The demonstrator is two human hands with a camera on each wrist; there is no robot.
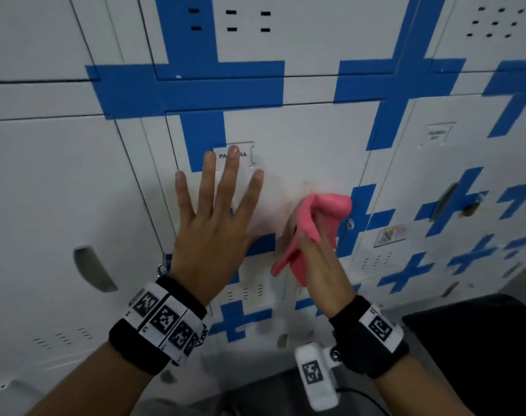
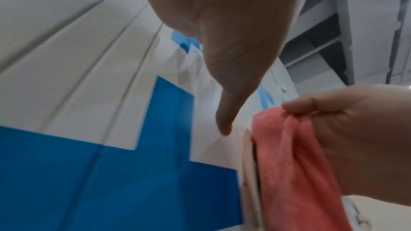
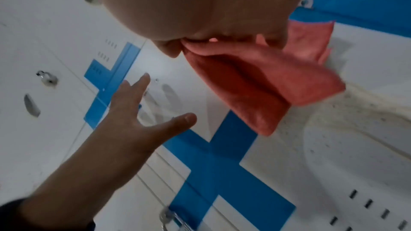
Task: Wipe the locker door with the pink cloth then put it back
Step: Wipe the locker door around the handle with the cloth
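Note:
A white locker door (image 1: 303,151) with blue tape crosses fills the middle of the head view. My left hand (image 1: 216,211) lies flat against it, fingers spread and straight over a small name label (image 1: 247,155). To its right my right hand (image 1: 318,265) grips the pink cloth (image 1: 318,217), bunched and held against the door near its right edge. The left wrist view shows my left thumb (image 2: 227,111) pointing at the door beside the pink cloth (image 2: 295,164). In the right wrist view the pink cloth (image 3: 255,80) hangs from my curled fingers over a stained patch (image 3: 347,117).
Neighbouring lockers surround the door, with recessed handles (image 1: 90,268) and vent slots (image 1: 231,21). A small padlock loop (image 1: 349,223) sits at the door's right edge. A dark object (image 1: 480,340) stands at the lower right.

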